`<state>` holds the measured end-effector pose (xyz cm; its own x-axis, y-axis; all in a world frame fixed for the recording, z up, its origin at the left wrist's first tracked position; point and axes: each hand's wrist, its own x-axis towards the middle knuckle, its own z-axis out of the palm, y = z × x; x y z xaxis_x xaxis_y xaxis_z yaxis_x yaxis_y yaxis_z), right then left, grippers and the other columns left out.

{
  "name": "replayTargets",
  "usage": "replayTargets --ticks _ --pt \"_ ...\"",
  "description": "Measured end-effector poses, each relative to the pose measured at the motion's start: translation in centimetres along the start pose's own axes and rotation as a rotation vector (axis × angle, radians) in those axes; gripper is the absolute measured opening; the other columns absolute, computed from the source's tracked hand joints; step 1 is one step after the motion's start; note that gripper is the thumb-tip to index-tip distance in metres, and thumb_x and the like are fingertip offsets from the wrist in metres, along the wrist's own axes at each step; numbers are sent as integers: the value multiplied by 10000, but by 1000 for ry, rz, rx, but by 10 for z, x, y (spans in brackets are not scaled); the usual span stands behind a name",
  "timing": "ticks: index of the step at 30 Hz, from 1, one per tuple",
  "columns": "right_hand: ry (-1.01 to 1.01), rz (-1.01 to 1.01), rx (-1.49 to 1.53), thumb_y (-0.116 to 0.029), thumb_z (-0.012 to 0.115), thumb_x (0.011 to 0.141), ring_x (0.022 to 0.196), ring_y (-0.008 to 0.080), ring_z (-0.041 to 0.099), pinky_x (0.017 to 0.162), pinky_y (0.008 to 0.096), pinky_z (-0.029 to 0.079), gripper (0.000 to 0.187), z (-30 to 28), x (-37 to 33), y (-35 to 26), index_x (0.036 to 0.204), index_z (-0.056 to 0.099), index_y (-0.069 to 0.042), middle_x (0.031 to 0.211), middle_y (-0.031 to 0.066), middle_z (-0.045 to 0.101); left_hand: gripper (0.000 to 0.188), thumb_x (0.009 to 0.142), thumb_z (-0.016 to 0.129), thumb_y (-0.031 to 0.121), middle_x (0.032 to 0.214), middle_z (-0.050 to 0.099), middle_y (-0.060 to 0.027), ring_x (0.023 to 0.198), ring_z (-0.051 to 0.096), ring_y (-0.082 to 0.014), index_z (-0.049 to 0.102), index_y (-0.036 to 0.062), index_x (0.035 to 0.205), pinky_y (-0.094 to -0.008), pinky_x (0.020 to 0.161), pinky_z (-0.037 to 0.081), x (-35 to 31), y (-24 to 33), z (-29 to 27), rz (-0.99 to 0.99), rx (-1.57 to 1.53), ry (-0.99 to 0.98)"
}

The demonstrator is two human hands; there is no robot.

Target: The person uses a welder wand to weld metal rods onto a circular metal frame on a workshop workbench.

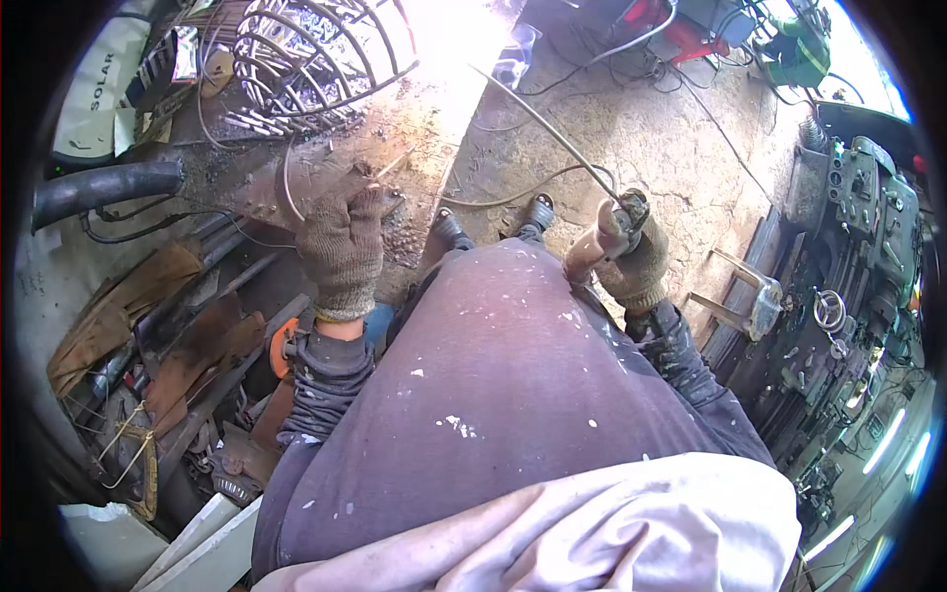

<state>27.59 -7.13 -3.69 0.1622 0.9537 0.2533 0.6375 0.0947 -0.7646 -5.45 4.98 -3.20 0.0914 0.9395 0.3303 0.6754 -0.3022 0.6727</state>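
My right hand (641, 261), in a knitted work glove, is closed around a welding electrode holder (598, 242). From its jaws a long thin welding electrode (547, 128) slants up and left toward a white glare (456, 39), which hides the tip. My left hand (340, 247), gloved too, rests at the near edge of a brown metal worktable (340, 148) with fingers curled; what they hold, if anything, is hidden. Beside it a thin curved rod (287, 183) meets the glove, and a short thin stick (397, 162) lies just beyond. Farther back stands a cage of bent metal rods (345, 44).
A dark pipe (109, 192) juts in at left, above scrap bars and brown sheets (138, 296). An orange curved part (283, 347) sits below my left wrist. Cables (503, 202) cross the floor. At right are a metal frame (760, 306) and a green machine (873, 207).
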Motion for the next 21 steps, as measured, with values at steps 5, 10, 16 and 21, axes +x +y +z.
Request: replayTargets --ticks 5,10,16,21 --pt "-202 -205 -469 -210 730 808 1081 277 660 926 410 524 547 -7 -3 -3 1320 588 -78 1139 116 682 380 966 624 168 1254 652 -161 1084 666 -274 595 -14 1298 -337 886 564 -19 -34 -7 -44 -7 -164" --pt "-60 316 277 -90 757 853 908 201 685 769 344 563 390 0 -5 -12 1203 623 15 1042 102 672 250 964 666 171 1010 715 -107 858 691 -225 685 7 1152 -334 773 559 -2 -2 -10 -44 24 -116" --pt "23 319 214 -58 769 831 814 161 667 691 320 550 401 -4 -2 -14 1194 611 7 946 72 662 182 947 709 169 944 734 -108 847 705 -211 728 30 1063 -341 777 559 2 3 0 -93 -190 -20" --pt "35 389 307 -119 784 830 807 171 667 726 334 550 432 -14 -5 0 1205 606 1 953 71 663 198 937 723 199 988 745 -135 907 725 -280 730 47 1063 -372 817 562 0 -6 6 -34 -77 11"
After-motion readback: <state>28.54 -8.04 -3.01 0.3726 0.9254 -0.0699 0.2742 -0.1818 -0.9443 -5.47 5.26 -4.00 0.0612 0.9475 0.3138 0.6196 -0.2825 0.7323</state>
